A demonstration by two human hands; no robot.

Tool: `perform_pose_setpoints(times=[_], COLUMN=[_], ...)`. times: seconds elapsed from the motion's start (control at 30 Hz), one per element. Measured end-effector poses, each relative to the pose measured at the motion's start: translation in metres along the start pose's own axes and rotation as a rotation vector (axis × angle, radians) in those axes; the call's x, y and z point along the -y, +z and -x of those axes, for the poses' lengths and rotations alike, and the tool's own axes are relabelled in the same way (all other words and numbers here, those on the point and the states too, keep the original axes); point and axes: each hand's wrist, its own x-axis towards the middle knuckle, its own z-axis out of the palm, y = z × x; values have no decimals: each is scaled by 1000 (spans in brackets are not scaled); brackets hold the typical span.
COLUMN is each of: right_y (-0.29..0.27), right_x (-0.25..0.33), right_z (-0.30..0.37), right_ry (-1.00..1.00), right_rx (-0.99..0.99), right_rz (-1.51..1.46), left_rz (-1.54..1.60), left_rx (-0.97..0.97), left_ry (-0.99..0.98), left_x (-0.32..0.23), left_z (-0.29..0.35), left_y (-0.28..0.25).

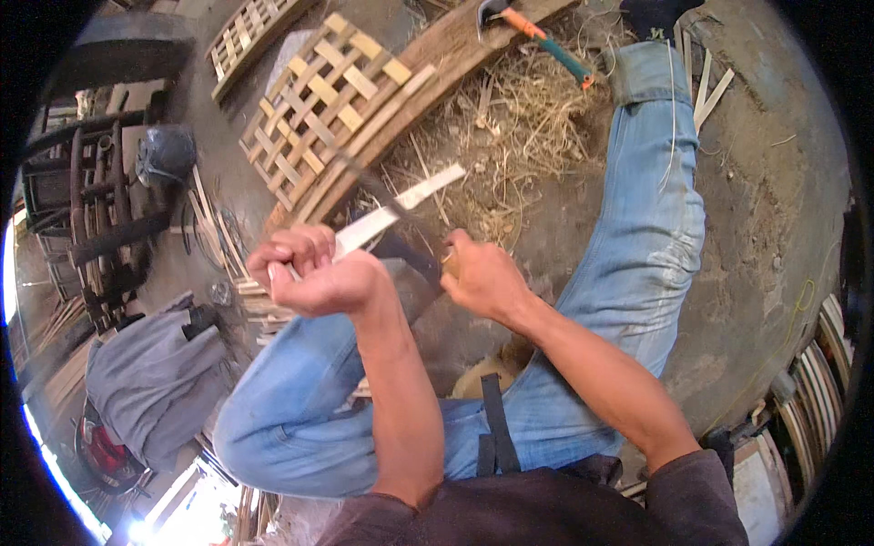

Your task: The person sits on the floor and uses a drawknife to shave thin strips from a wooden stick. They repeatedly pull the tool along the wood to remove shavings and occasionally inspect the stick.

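Observation:
A flat, pale bamboo strip (401,202) slants up and to the right out of my left hand (314,270), whose fingers are wrapped round its lower end. My right hand (482,278) is closed on the handle of a knife. The dark knife blade (411,255) is smeared by motion and crosses the strip near its middle. Whether the edge cuts into it, I cannot tell. Just beyond my hands, a woven bamboo panel (330,91) rests on a long wooden plank (446,56).
A hammer (557,56) with an orange and green handle lies at the plank's far end. Curled shavings (523,118) cover the floor between plank and my outstretched leg. Grey cloth (159,382) and dark furniture frames (91,191) stand left; bundled strips (824,364) lie right.

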Motion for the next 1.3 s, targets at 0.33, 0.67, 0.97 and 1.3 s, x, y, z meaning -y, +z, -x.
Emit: perform_pose_setpoints(times=[0.33, 0.67, 0.97, 1.3], right_y=[7, -80, -1, 4], right_x=[-8, 169, 40, 13], right_z=[-10, 99, 8, 9], right_ry=[96, -84, 76, -56], right_rx=[-151, 50, -45, -43], right_rz=[37, 91, 36, -1], left_rz=[-63, -71, -158, -270], left_rx=[-182, -197, -241, -406], left_ry=[-91, -69, -103, -210], left_x=[4, 7, 9, 10], left_z=[-8, -18, -20, -26], left_y=[2, -8, -8, -11])
